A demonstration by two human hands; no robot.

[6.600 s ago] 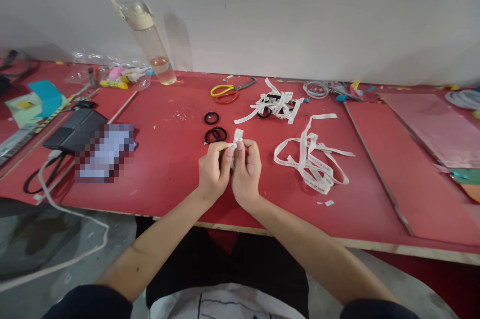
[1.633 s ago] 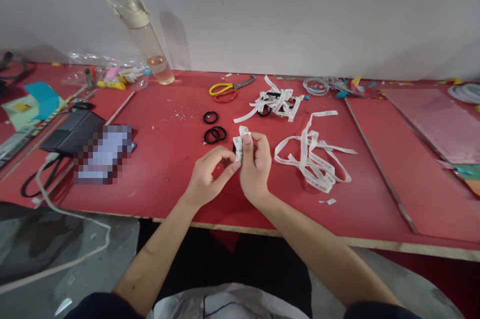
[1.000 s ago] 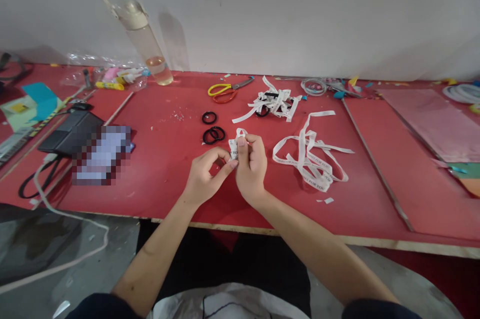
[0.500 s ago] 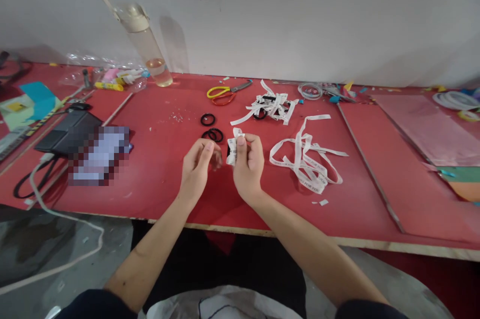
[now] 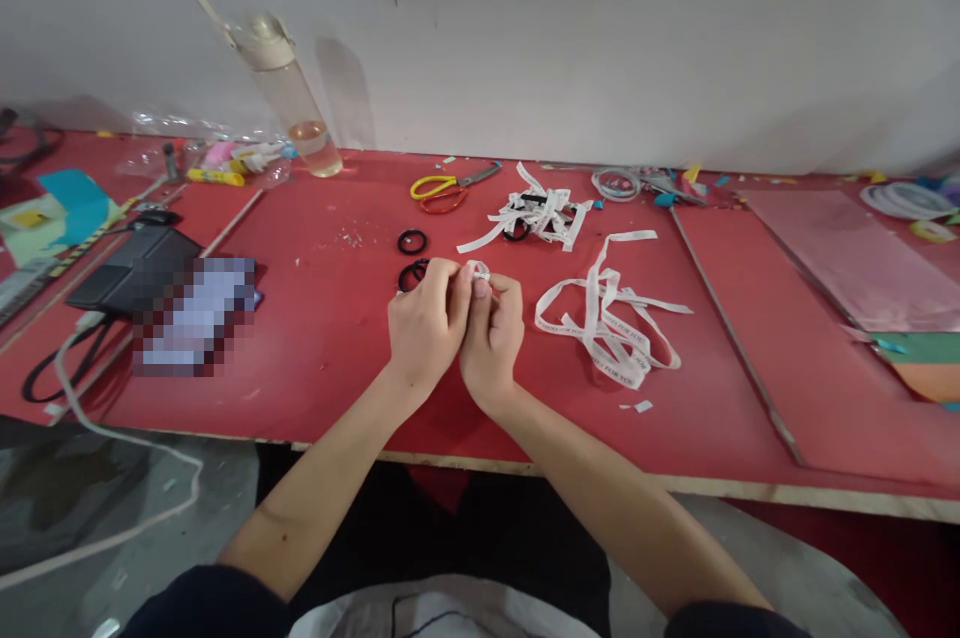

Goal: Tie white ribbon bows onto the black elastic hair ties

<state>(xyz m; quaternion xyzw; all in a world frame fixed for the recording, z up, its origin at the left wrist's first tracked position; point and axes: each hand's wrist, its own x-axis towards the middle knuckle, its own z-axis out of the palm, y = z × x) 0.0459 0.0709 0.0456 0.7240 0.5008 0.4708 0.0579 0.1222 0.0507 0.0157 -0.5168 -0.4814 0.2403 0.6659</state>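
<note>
Your two hands meet over the red bench [image 5: 322, 388], near its front edge and roughly in the middle. Between their fingertips is a short white ribbon piece [image 5: 481, 269], bent into a small loop that stands up above your thumbs. Your left hand [image 5: 426, 323] is closed, its thumb and curled fingers pinching the left side of the loop. Your right hand [image 5: 491, 333] is closed too, its thumb pressed on the ribbon just beside the left thumb; your fingers hide the lower part.

Just beyond your left hand lie two overlapping black hair ties [image 5: 402, 280], partly covered by your knuckles, with a single black hair tie [image 5: 412, 253] just behind them. Farther back, the scissors [image 5: 463, 183] rest with one yellow and one red handle, blades pointing right. Near them sits a tangled heap of white ribbon strips [image 5: 551, 215] with black bands among them. To the right of your right hand, a long printed ribbon [image 5: 619, 358] lies in loose loops, "FOR YOU" readable on it, with a small white scrap [image 5: 643, 406] near its front side. At the back left, a clear bottle [image 5: 291, 98] stands partly filled.
</note>
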